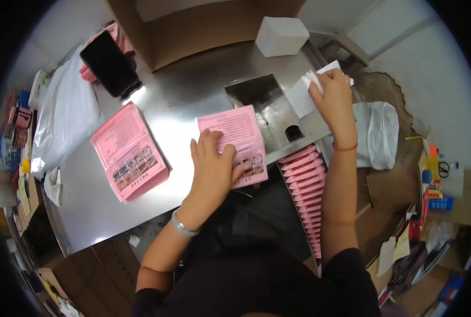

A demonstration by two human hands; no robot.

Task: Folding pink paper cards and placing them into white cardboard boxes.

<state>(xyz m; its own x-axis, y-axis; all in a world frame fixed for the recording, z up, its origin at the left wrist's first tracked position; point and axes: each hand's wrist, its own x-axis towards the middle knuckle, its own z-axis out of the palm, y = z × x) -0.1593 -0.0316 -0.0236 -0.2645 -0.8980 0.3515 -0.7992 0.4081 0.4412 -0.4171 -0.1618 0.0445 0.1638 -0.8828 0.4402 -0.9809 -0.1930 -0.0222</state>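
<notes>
Right now your left hand (214, 164) lies flat, fingers spread, pinning the pink printed paper leaflet (235, 138) on the steel table (182, 100) — your right hand (333, 95) pinches small white paper slips (305, 94) beside the folding machine's dark slot (256, 91). Pairing insert with leaflet looks next — keep edges aligned.

Pink leaflets (234, 138) printed with dark text and a strip of small multicoloured pictures lay under the left hand (213, 168) on a silver-grey steel bench (182, 95). A second pink stack (130, 152) carried the same pattern. The right hand (332, 95), a red string at its wrist, gripped white paper slips (305, 92). Folded pink leaflets (304, 185) filled a slot. Nearby sat a white box (281, 36), a brown cardboard carton (193, 29), a black phone (109, 63) and a white plastic bag (66, 116).
</notes>
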